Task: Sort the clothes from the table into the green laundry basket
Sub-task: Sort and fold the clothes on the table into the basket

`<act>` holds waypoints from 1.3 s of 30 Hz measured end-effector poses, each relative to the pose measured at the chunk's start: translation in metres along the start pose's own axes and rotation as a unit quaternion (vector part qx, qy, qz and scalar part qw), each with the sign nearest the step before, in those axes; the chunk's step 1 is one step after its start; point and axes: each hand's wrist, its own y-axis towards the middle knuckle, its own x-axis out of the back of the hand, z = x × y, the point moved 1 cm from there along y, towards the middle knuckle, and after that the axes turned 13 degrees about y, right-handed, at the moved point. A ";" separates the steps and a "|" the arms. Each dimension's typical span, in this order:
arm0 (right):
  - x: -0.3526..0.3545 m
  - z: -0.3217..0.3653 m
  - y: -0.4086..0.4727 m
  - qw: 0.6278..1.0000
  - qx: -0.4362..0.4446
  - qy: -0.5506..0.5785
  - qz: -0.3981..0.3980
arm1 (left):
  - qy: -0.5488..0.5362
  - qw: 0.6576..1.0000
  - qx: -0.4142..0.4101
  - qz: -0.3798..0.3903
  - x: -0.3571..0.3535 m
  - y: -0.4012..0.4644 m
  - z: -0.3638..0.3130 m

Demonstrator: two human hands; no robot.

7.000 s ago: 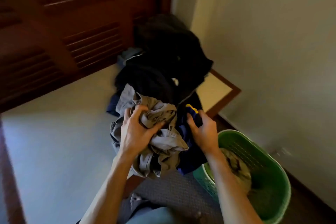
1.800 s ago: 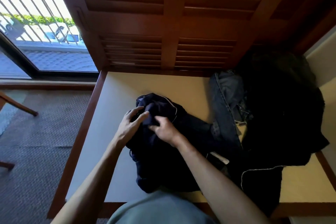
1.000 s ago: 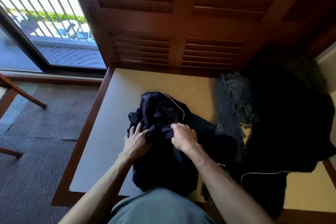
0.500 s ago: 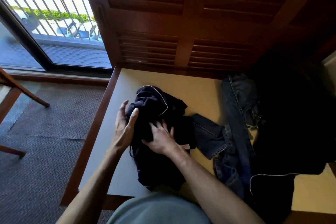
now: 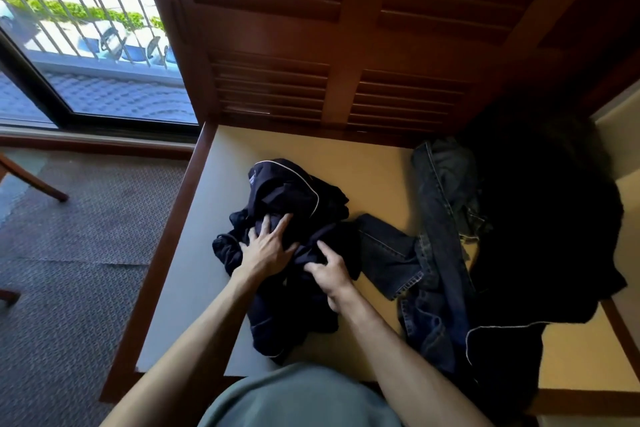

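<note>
On the cream counter [image 5: 346, 163], the left hand [image 5: 266, 246] presses spread fingers onto the crumpled navy white-piped garment [image 5: 294, 191]; the right hand [image 5: 330, 270] pinches its fabric.

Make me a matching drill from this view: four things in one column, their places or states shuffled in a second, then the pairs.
1. navy garment
2. jeans
3. black clothes
4. left hand

A. heaped at the table's far right
B. fingers spread flat on cloth
C. bunched under both hands
D. lying between the two dark piles

Pairs: 1-C, 2-D, 3-A, 4-B
</note>
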 end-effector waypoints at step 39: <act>0.202 0.024 0.033 0.994 0.105 -0.009 -0.006 | -0.323 0.943 -0.062 0.051 0.020 0.030 -0.264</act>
